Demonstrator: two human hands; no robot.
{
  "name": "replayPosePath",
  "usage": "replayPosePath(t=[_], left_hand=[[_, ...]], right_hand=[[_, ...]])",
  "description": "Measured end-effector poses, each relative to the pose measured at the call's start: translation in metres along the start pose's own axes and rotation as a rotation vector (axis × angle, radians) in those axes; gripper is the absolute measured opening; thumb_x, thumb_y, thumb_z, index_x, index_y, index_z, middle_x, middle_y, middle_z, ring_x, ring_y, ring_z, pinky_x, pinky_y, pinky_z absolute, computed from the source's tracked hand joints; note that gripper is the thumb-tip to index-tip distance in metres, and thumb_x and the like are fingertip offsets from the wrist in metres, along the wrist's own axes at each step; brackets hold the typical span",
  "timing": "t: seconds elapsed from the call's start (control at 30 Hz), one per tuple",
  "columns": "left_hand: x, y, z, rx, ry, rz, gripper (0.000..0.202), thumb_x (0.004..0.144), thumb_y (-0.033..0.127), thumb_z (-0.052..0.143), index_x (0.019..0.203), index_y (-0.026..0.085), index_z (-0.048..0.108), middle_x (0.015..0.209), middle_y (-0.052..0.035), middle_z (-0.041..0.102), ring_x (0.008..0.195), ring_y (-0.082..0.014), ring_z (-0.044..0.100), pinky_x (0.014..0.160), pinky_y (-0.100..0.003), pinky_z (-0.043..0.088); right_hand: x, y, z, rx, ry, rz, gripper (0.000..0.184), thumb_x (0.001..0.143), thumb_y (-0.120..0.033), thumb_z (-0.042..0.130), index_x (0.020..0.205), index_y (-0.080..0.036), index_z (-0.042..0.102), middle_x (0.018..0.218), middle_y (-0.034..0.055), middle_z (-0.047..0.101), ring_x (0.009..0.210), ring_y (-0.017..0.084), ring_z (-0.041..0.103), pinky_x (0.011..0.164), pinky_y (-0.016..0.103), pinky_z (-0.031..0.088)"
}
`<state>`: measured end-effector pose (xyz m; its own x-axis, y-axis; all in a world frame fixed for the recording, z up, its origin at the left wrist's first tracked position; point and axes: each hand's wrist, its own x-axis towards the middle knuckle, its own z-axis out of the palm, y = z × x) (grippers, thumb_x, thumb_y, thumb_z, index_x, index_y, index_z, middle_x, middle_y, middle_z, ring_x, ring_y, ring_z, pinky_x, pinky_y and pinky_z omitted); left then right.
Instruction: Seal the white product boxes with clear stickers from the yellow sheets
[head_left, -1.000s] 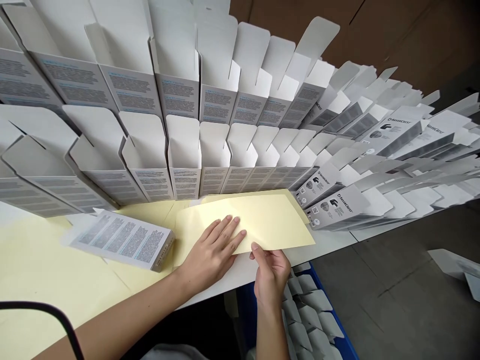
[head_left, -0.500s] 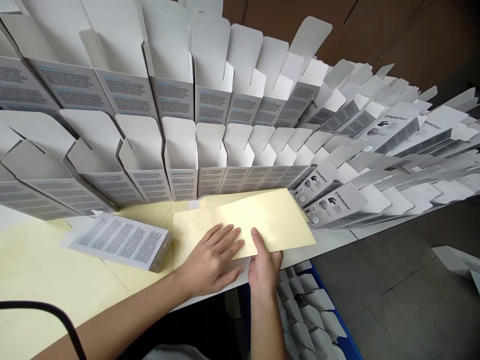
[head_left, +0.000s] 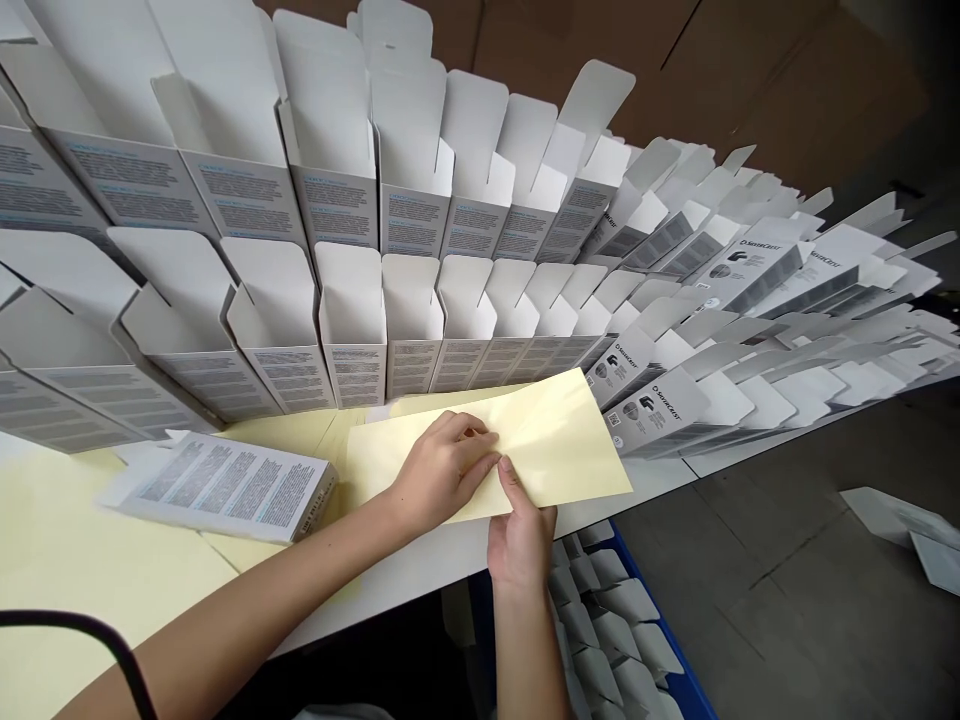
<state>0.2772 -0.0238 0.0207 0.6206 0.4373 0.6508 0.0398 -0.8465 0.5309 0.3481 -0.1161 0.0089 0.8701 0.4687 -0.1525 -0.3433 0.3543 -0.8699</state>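
Observation:
A glossy pale yellow sheet [head_left: 559, 430] is tilted over the table's near edge, in front of the upright cartons. My right hand [head_left: 520, 535] grips its near edge, thumb on top and fingers hidden underneath. Above the sheet, my left hand [head_left: 442, 470] has its fingers curled and its thumb and fingertips drawn together close to my right thumb. Anything pinched there is too small or clear to make out. To the left, a printed white carton [head_left: 232, 485] lies on its side on more yellow sheets [head_left: 97, 570].
Two rows of upright white cartons [head_left: 352, 370] with raised flaps line the back and right of the white table [head_left: 390, 575]. Below its near edge is a blue crate [head_left: 675, 650] full of cartons. A black cable [head_left: 82, 622] crosses the lower left.
My left hand has lifted from lying flat on the sheet and curled its fingers into a pinch near my right thumb. My right hand keeps hold of the sheet. The view has shifted slightly.

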Motion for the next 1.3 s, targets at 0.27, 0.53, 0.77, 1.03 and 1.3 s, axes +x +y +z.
replayPosePath(t=[0.27, 0.53, 0.77, 1.03, 1.3], left_hand=[[0.008, 0.008, -0.012, -0.083, -0.067, -0.01, 0.016, 0.093, 0.016, 0.056, 0.092, 0.015, 0.072, 0.09, -0.0077, 0.068, 0.082, -0.0176, 0.062, 0.07, -0.029, 0.053], [0.011, 0.011, -0.024, -0.061, -0.21, 0.024, 0.028, 0.095, 0.013, 0.048, 0.078, 0.014, 0.07, 0.081, -0.008, 0.066, 0.075, -0.0177, 0.059, 0.064, -0.028, 0.05], [0.013, 0.009, -0.028, -0.089, -0.164, -0.002, 0.024, 0.095, 0.01, 0.045, 0.086, 0.016, 0.067, 0.082, -0.0065, 0.066, 0.081, -0.0183, 0.063, 0.069, -0.029, 0.053], [0.012, 0.013, -0.024, 0.118, -0.201, 0.017, 0.019, 0.097, 0.012, 0.037, 0.087, 0.017, 0.052, 0.084, -0.0065, 0.056, 0.074, -0.0185, 0.052, 0.064, -0.031, 0.049], [0.011, 0.006, -0.019, 0.061, 0.047, -0.204, 0.016, 0.096, 0.012, 0.036, 0.088, 0.02, 0.047, 0.083, -0.0027, 0.053, 0.065, -0.0143, 0.048, 0.055, -0.026, 0.041]], right_hand=[[-0.003, -0.005, 0.0, -0.114, -0.03, -0.131, 0.076, 0.072, -0.028, 0.081, 0.141, -0.019, 0.052, 0.143, 0.0119, 0.056, 0.124, 0.031, 0.059, 0.111, 0.054, 0.043], [0.0, -0.005, -0.007, -0.287, -0.063, -0.256, 0.077, 0.073, -0.034, 0.08, 0.141, -0.016, 0.051, 0.138, 0.0156, 0.059, 0.121, 0.033, 0.06, 0.102, 0.051, 0.05], [-0.009, -0.017, -0.001, -0.253, -0.055, -0.189, 0.073, 0.07, -0.028, 0.082, 0.137, -0.018, 0.054, 0.137, 0.0118, 0.061, 0.122, 0.031, 0.059, 0.108, 0.051, 0.045], [-0.013, -0.015, 0.006, -0.207, -0.002, -0.158, 0.082, 0.069, -0.03, 0.083, 0.143, -0.018, 0.05, 0.135, 0.0113, 0.063, 0.125, 0.031, 0.058, 0.109, 0.051, 0.045], [0.006, -0.002, -0.007, -0.238, 0.163, 0.029, 0.066, 0.067, -0.042, 0.083, 0.124, -0.017, 0.063, 0.121, 0.0128, 0.069, 0.103, 0.029, 0.068, 0.074, 0.038, 0.061]])
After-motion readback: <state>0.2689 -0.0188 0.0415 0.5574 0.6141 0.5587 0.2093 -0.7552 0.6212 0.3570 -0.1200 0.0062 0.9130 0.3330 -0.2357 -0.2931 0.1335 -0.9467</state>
